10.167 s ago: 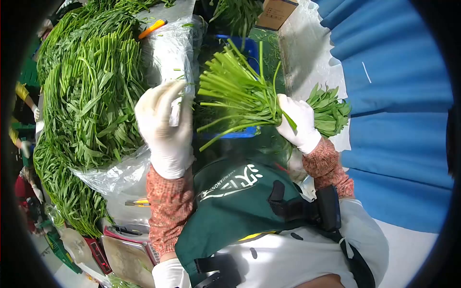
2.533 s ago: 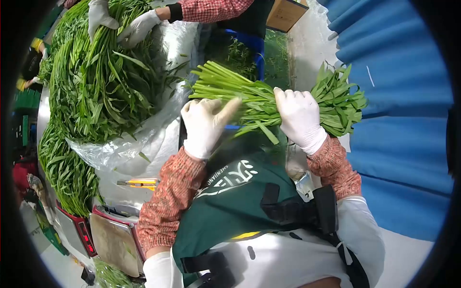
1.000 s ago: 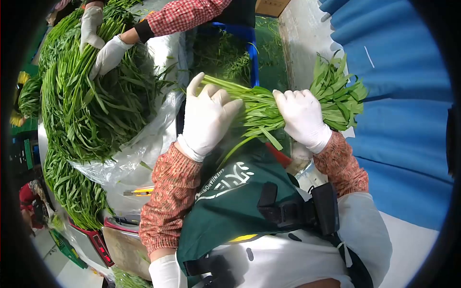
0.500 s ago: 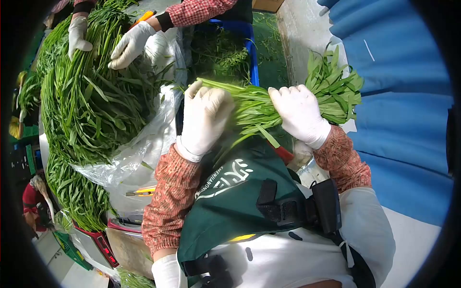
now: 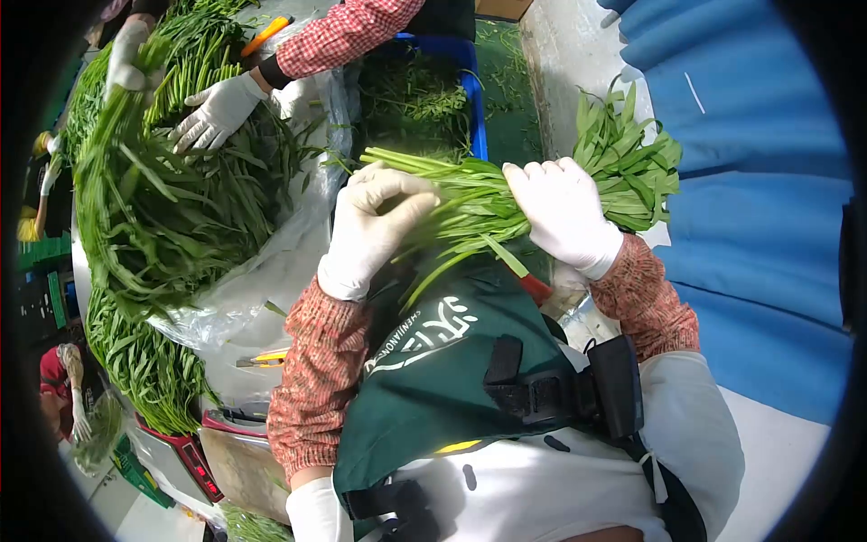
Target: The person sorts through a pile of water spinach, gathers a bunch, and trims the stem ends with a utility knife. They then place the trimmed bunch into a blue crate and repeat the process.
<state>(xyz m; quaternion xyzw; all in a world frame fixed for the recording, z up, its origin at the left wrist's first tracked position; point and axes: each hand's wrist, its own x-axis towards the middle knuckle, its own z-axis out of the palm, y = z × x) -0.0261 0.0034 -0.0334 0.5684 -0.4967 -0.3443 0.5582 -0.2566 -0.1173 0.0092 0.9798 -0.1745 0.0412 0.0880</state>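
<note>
In the head view, my right hand (image 5: 564, 212), in a white glove, is wrapped round a bunch of leafy greens (image 5: 628, 167). The leaves fan out to the right and the stems point left. My left hand (image 5: 370, 221), also gloved, is beside the stem ends with thumb and forefinger pinched together at the stems. Its other fingers are curled and partly hidden. Loose stems hang below the bunch, over my green apron (image 5: 433, 361). A red object (image 5: 535, 289) shows under the bunch.
A large heap of greens (image 5: 199, 208) lies on plastic sheeting (image 5: 239, 303) at left, with a co-worker's gloved hands (image 5: 221, 113) in it. A blue crate (image 5: 477, 108) holds scraps. A yellow cutter (image 5: 266, 359), a scale (image 5: 194, 461) and a blue curtain (image 5: 759, 217) surround me.
My left hand has shifted slightly left and turned, its fist loosening into a pinch. My right hand stays put. The co-worker's one hand has lifted greens up and left; the other hand has opened.
</note>
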